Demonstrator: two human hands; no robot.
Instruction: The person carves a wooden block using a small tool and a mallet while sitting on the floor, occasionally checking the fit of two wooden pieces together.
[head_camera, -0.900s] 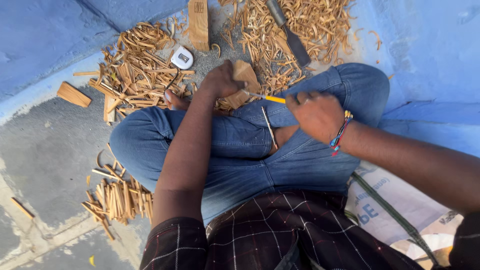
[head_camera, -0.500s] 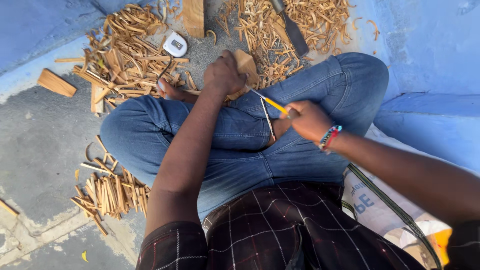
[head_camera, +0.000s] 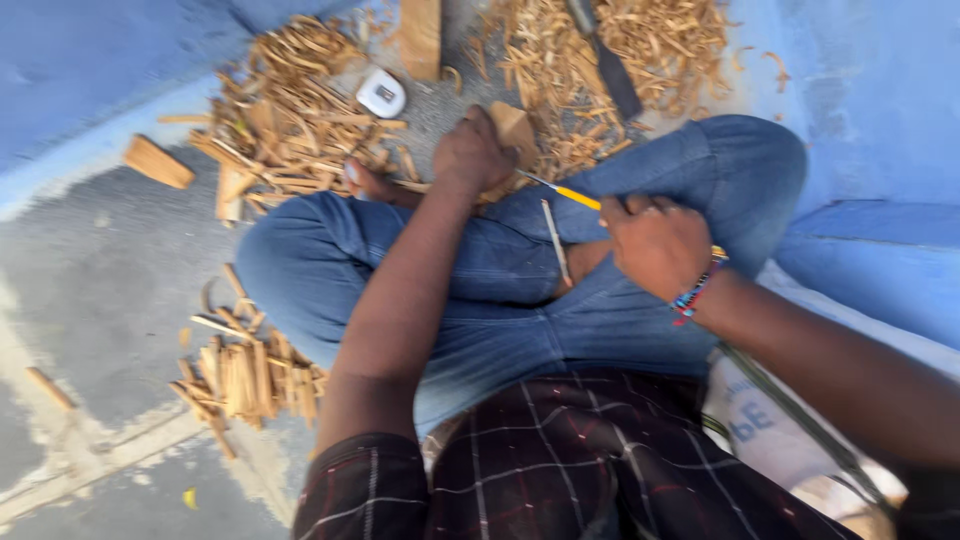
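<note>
Seated cross-legged on the concrete floor (head_camera: 90, 300), the person works over blue jeans (head_camera: 480, 270) and a dark plaid shirt (head_camera: 560, 460). L hand (head_camera: 470, 155) is closed around a small wooden block (head_camera: 516, 128), pressing it down near the bare foot (head_camera: 372, 184) just past the L knee. R hand (head_camera: 655, 243) is fisted tight on a yellow-handled tool (head_camera: 575, 194), prob. a thin carving knife; its tip reaches to the block by the L hand. Motion blur hides the blade edge, so can't tell exactly where it touches the wood. A beaded bracelet (head_camera: 695, 290) sits on the R wrist.

A thin pale stick (head_camera: 555, 240) lies on the lap between the two hands. Wood shavings (head_camera: 290, 110) are heaped in front of the knees, w/ a second, smaller pile (head_camera: 245, 375) beside the L thigh. A small white tape-measure-like case (head_camera: 381, 93) rests among the shavings, near a flat wood offcut (head_camera: 158, 162) and an upright plank piece (head_camera: 421, 35). A dark long blade tool (head_camera: 605, 60) lies in the far shavings. Blue painted wall (head_camera: 880, 120) runs along the R side.
</note>
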